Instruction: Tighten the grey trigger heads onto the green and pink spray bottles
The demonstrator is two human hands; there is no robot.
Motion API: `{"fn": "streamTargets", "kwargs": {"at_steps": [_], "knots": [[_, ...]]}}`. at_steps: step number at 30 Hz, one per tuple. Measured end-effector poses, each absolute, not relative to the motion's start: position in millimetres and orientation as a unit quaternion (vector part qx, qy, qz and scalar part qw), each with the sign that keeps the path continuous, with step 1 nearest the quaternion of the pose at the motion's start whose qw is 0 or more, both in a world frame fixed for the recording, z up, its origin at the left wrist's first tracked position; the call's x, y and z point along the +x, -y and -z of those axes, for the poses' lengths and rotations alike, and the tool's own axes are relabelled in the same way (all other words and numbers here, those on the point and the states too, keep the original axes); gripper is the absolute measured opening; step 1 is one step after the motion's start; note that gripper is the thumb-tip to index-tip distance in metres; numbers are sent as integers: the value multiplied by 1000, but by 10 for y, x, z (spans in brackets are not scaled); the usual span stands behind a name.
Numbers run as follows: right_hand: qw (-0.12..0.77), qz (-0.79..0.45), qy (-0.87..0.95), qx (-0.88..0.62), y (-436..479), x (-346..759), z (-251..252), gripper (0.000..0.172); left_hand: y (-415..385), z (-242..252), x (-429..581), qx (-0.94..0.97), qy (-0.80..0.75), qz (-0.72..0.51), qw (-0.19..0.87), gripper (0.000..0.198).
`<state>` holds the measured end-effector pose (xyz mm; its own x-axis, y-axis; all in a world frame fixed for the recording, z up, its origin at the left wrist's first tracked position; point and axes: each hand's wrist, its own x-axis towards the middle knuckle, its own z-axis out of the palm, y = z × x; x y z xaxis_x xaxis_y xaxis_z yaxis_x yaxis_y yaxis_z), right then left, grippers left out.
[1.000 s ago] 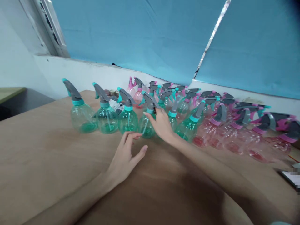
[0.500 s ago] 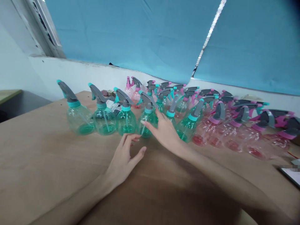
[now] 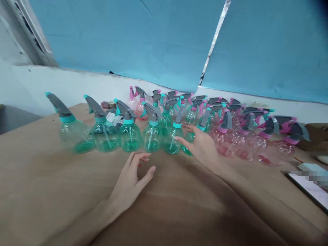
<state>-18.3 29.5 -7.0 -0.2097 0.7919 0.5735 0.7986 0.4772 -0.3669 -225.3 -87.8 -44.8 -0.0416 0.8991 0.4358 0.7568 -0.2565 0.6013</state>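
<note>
Several clear green spray bottles with grey trigger heads and turquoise collars stand in a front row. My right hand (image 3: 202, 145) reaches in among them, open, thumb and fingers apart. Its thumb overlaps one green spray bottle (image 3: 173, 141); I cannot tell if it touches. Partly behind that hand is another green spray bottle (image 3: 189, 137). My left hand (image 3: 133, 177) hovers open in front of the row, fingers curved and holding nothing. Nearest to its fingertips are a green spray bottle (image 3: 130, 136) and the green spray bottle (image 3: 151, 138) beside it.
Pink spray bottles (image 3: 242, 143) stand close together on the right, with more pink and green ones behind. A flat device with a pale screen (image 3: 307, 188) lies at the right of the wooden table (image 3: 51, 191). Blue sheeting (image 3: 128, 41) covers the wall behind.
My right hand has moved right, from one green spray bottle to others further along the row. My left hand stays open in front. The view has shifted slightly to the right.
</note>
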Motion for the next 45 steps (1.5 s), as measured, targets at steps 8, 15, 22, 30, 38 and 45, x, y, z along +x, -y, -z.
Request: {"fn": "streamTargets", "kwargs": {"at_steps": [8,15,22,30,38,45], "knots": [[275,-18,768,-578,-419,-527,77,69,907,461,-2197,703,-596,-379,83,18],[244,-37,820,-516,-117,-298,39,64,901,455,-2081,701,-588,-391,99,31],[213,-121,888,-390,202,258,-89,61,872,470,-1794,714,-560,-369,204,62],[193,-259,900,-292,277,861,-205,52,817,413,-1303,753,-495,-340,271,73],[272,-339,845,-312,249,1235,-201,66,695,472,-854,753,-466,-332,325,73],[386,-356,787,-324,178,1292,-129,62,538,522,-511,782,-434,-324,308,72]]}}
